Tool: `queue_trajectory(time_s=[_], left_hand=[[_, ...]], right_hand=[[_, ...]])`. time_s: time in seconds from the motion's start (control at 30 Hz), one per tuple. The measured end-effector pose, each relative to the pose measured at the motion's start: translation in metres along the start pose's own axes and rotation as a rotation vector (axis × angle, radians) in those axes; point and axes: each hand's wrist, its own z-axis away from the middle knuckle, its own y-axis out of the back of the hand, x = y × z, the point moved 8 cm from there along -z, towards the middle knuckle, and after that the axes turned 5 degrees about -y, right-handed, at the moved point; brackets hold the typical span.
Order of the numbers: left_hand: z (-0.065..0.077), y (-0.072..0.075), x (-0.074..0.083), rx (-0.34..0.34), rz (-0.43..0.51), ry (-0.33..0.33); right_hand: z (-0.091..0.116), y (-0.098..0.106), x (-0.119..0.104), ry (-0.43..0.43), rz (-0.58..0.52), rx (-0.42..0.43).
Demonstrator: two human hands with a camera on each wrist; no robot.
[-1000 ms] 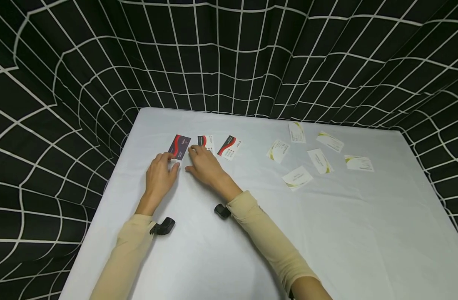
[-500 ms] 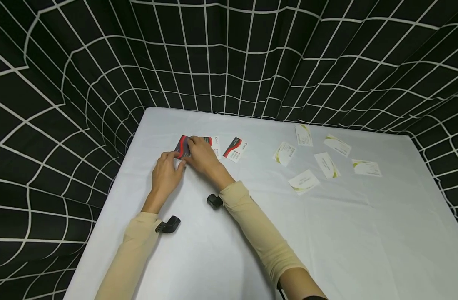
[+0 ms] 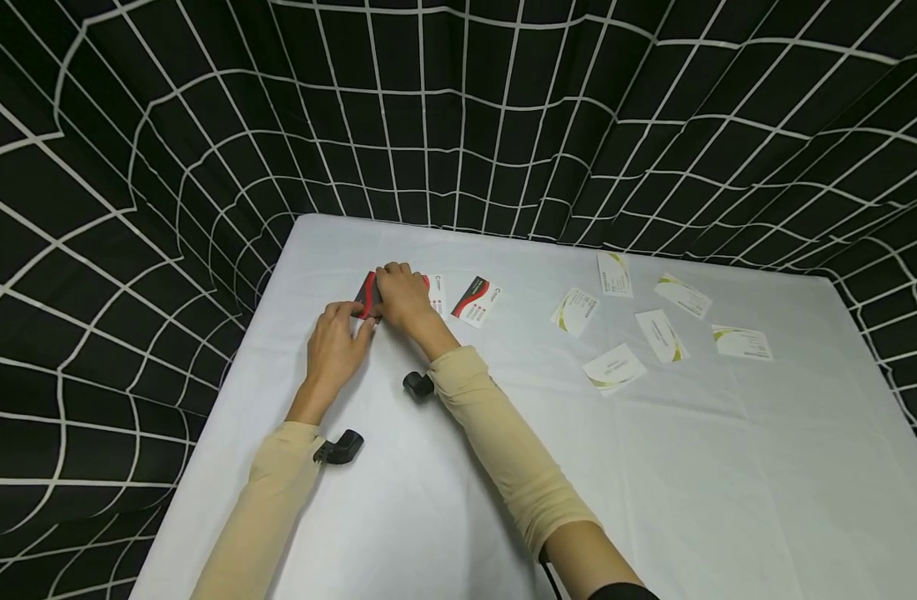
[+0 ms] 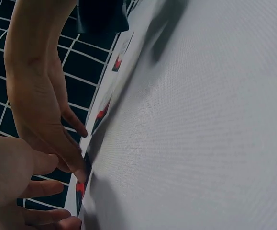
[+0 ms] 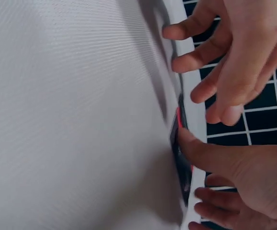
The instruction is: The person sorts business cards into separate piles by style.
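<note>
A dark business card (image 3: pixel 364 292) with a red wave lies at the far left of the table. My right hand (image 3: pixel 404 302) reaches across its right half, fingers at the far edge and thumb at the near edge, hiding part of it. In the right wrist view that thumb (image 5: pixel 190 140) is against the card's face. My left hand (image 3: pixel 334 343) is at the card's near left corner, fingers loosely spread and holding nothing. Behind the right hand a white, red and black card (image 3: pixel 437 293) is partly covered. A similar card (image 3: pixel 477 302) lies just right of it.
Several white cards with yellow-green curves, such as the nearest one (image 3: pixel 614 368), lie scattered on the right of the white tablecloth (image 3: pixel 458 492). A black curtain with a white grid (image 3: pixel 443 108) rises behind the table and along both sides.
My right hand has moved left from the red-and-white card onto the dark card. The left hand has hardly moved. The whole view has shifted slightly.
</note>
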Motion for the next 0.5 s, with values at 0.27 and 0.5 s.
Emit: queue_trajectory(time_s=[0.27,0.5], left_hand=[[-0.006,-0.005,-0.002,-0.046,-0.027,0.017],[-0.009,-0.009,-0.002,-0.068,-0.039,0.018]], right_hand=[[-0.010,-0.004,0.004,-0.053,-0.004,-0.070],[-0.012,0.002,-0.002,-0.027,0.005,-0.002]])
